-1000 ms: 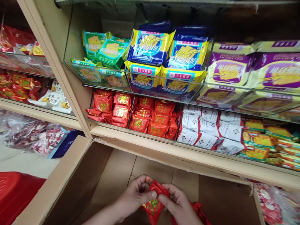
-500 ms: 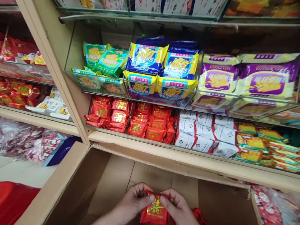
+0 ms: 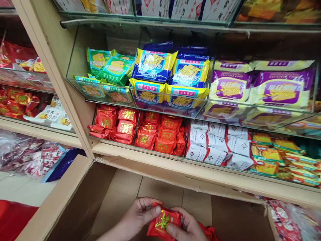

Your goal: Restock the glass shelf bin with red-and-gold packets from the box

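Between my two hands is a red snack packet (image 3: 162, 217) with gold lettering, held over a cardboard box (image 3: 75, 197). My left hand (image 3: 142, 214) pinches its upper left corner between thumb and fingers. My right hand (image 3: 187, 224) grips the packet's right side, thumb pressed on its front. Just beyond my right hand, more red wrapping (image 3: 209, 231) shows inside the box, partly hidden by that hand. On the lowest shelf ahead, similar red packets (image 3: 125, 127) stand stacked in glass compartments.
White packets (image 3: 217, 140) and yellow-green packets (image 3: 265, 152) fill the lower shelf to the right. Above, a glass shelf bin (image 3: 170, 107) holds green, blue-yellow and purple biscuit packs. A wooden upright (image 3: 54, 77) divides the shelving. Plastic-wrapped goods (image 3: 32, 157) lie on the floor at left.
The red packet has tilted, its right side lower. My right hand has shifted down along it, its thumb now lower on the front. The view has moved slightly.
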`<state>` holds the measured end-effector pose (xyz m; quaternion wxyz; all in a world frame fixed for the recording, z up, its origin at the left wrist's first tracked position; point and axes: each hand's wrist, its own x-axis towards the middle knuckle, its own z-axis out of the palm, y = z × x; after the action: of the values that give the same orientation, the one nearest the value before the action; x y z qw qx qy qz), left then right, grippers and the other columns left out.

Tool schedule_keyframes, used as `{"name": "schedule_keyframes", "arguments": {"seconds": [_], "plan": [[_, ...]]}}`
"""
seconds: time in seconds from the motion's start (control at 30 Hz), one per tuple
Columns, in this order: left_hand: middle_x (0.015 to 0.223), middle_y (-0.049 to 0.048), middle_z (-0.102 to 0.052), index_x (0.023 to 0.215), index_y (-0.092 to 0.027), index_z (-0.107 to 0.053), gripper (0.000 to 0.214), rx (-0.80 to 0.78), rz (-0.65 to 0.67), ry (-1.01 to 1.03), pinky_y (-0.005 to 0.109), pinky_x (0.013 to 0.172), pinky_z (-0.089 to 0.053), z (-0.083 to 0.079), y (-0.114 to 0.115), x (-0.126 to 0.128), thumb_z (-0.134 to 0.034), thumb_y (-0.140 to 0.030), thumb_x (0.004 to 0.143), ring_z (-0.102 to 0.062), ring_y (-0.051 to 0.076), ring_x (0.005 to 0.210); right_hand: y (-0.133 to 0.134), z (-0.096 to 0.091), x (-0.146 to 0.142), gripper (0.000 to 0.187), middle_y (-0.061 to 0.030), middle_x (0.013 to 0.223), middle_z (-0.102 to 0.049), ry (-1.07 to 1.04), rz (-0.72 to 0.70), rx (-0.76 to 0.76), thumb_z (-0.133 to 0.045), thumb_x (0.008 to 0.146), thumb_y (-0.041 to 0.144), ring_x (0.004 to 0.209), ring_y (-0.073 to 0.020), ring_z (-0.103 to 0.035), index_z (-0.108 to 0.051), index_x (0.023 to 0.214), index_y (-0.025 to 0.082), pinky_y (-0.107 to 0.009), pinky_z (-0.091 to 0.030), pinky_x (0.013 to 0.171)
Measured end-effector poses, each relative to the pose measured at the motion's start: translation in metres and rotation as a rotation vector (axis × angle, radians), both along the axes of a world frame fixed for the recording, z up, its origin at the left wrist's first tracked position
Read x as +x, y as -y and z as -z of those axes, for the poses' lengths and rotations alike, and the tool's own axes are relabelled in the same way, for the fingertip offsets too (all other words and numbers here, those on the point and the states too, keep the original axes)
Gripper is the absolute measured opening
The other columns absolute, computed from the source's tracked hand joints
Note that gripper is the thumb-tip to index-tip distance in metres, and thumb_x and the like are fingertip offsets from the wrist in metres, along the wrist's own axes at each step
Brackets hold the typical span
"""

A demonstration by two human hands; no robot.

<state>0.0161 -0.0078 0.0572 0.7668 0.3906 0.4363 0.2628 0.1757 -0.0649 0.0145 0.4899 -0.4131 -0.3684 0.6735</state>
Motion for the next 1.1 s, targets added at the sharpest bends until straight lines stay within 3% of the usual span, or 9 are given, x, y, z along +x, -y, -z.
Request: {"name": "schedule_keyframes", "arguments": {"seconds": [0.13,0.23,0.43,0.67,0.8,0.87,0.97,1.03,1.1], "plan": [[0.07,0.0018,-0.065,0.082,-0.014,-0.064,0.027,0.055,0.048,0.024,0.023,0.065,-0.039,-0.001,-0.002,-0.002,-0.063,-0.034,0.064,-0.053,0.01,0.064,-0.003,-0.007,0.004,0.029,0.0027,0.062,-0.049,0.027,-0.067,0.025,-0.064,0.065,0.036,0.055,-0.006,-0.043,-0.046,0.075,0.014,-0.019,-0.035,0.055],[0.071,0.0022,-0.064,0.085,-0.015,-0.063,0.026,0.046,0.056,0.052,0.024,0.064,-0.039,-0.001,-0.002,-0.002,-0.056,-0.035,0.07,-0.053,0.011,0.065,-0.002,-0.017,0.005,0.029,0.0016,0.066,-0.05,0.064,0.002,0.009,-0.06,0.067,0.039,0.057,-0.0064,-0.044,-0.047,0.078,0.015,-0.018,-0.035,0.054],[0.076,0.0017,-0.062,0.1,-0.019,-0.055,0.036,0.08,0.209,0.075,0.023,0.057,-0.039,-0.002,-0.003,-0.001,-0.062,-0.029,0.066,-0.052,0.011,0.064,0.004,-0.027,0.006,0.031,0.001,0.065,-0.047,0.166,0.137,-0.108,-0.048,0.075,0.044,0.054,-0.0078,-0.043,-0.05,0.082,0.015,-0.018,-0.037,0.045],[0.073,-0.0013,-0.06,0.091,-0.019,-0.058,0.03,0.025,0.086,0.033,0.022,0.057,-0.038,0.005,-0.003,0.003,-0.063,-0.031,0.064,-0.049,0.009,0.06,0.001,-0.021,0.01,0.034,0.0022,0.061,-0.047,0.13,0.171,-0.153,-0.046,0.074,0.049,0.051,-0.0077,-0.043,-0.049,0.077,0.016,-0.019,-0.038,0.045],[0.07,-0.0007,-0.059,0.09,-0.017,-0.058,0.03,0.008,0.053,0.023,0.021,0.055,-0.037,0.007,-0.002,0.003,-0.058,-0.037,0.067,-0.049,0.009,0.059,0.005,-0.02,0.007,0.032,-0.0022,0.075,-0.055,0.207,0.102,-0.05,-0.053,0.071,0.043,0.067,-0.0106,-0.051,-0.05,0.086,0.015,-0.021,-0.041,0.063],[0.068,0.0,-0.059,0.091,-0.017,-0.056,0.032,0.0,0.041,0.011,0.022,0.056,-0.037,0.01,-0.003,0.001,-0.052,-0.041,0.07,-0.051,0.01,0.06,0.012,-0.034,0.005,0.032,-0.0036,0.08,-0.057,0.278,0.0,0.001,-0.053,0.072,0.041,0.074,-0.0127,-0.053,-0.049,0.091,0.016,-0.023,-0.042,0.067],[0.068,0.0011,-0.06,0.087,-0.017,-0.054,0.033,-0.006,0.036,-0.023,0.024,0.056,-0.037,0.017,-0.005,-0.003,-0.049,-0.045,0.07,-0.054,0.012,0.058,0.021,-0.076,0.003,0.03,-0.0024,0.078,-0.059,0.531,-0.132,0.184,-0.053,0.071,0.041,0.07,-0.0139,-0.055,-0.053,0.093,0.02,-0.022,-0.043,0.062],[0.069,0.0009,-0.06,0.081,-0.017,-0.053,0.03,-0.002,0.024,-0.042,0.024,0.057,-0.037,0.021,-0.005,-0.004,-0.053,-0.044,0.067,-0.054,0.012,0.059,0.014,-0.113,0.004,0.029,-0.0029,0.08,-0.06,0.741,-0.115,0.428,-0.054,0.071,0.039,0.071,-0.0149,-0.055,-0.054,0.095,0.022,-0.024,-0.043,0.063],[0.069,0.0009,-0.06,0.078,-0.017,-0.052,0.029,0.008,0.026,-0.071,0.023,0.055,-0.036,0.023,-0.004,-0.005,-0.057,-0.042,0.064,-0.054,0.012,0.058,-0.009,-0.147,0.005,0.027,-0.0043,0.087,-0.059,0.922,0.001,0.694,-0.053,0.074,0.033,0.078,-0.0154,-0.054,-0.052,0.098,0.022,-0.025,-0.042,0.069]]}}
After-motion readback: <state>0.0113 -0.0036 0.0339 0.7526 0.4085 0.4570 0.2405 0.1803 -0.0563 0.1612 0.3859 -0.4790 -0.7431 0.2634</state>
